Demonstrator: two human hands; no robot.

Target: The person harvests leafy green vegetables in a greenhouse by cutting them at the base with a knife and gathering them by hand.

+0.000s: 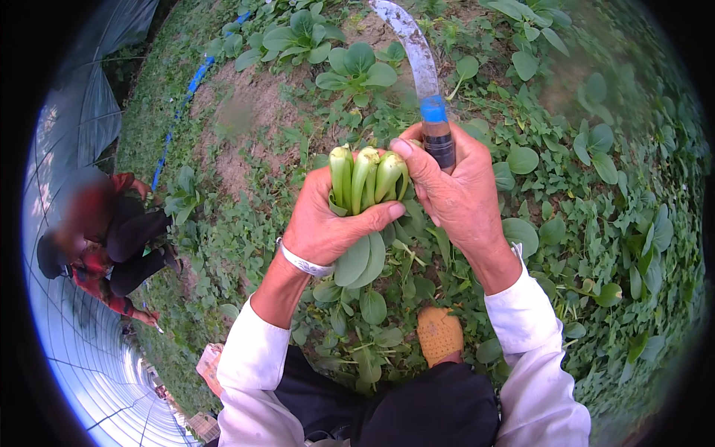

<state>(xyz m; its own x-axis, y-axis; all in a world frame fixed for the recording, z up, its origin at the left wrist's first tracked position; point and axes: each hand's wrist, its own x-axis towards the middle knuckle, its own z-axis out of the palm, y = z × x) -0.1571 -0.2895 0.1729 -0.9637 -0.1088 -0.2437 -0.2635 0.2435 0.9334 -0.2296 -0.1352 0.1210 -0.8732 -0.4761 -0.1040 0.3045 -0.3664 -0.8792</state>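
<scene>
My left hand (341,215) is wrapped around a bunch of cut leafy greens (366,179), bok choy by the look of them. Their pale cut stem ends point up, away from me, and the broad leaves hang below my palm. In my right hand (455,184) is a sickle, its taped handle (438,142) held in the curled fingers. The curved, dirt-spotted blade (416,47) points away from me. My right thumb and fingers also touch the rightmost stem of the bunch. Part of the handle is hidden by the hand.
Leafy plants (357,70) and low vines grow all around on the soil (246,117). A blue strip (195,78) runs along the ground at left. A co-worker (111,234) crouches there beside plastic sheeting (100,100). My orange shoe (440,335) stands among the plants.
</scene>
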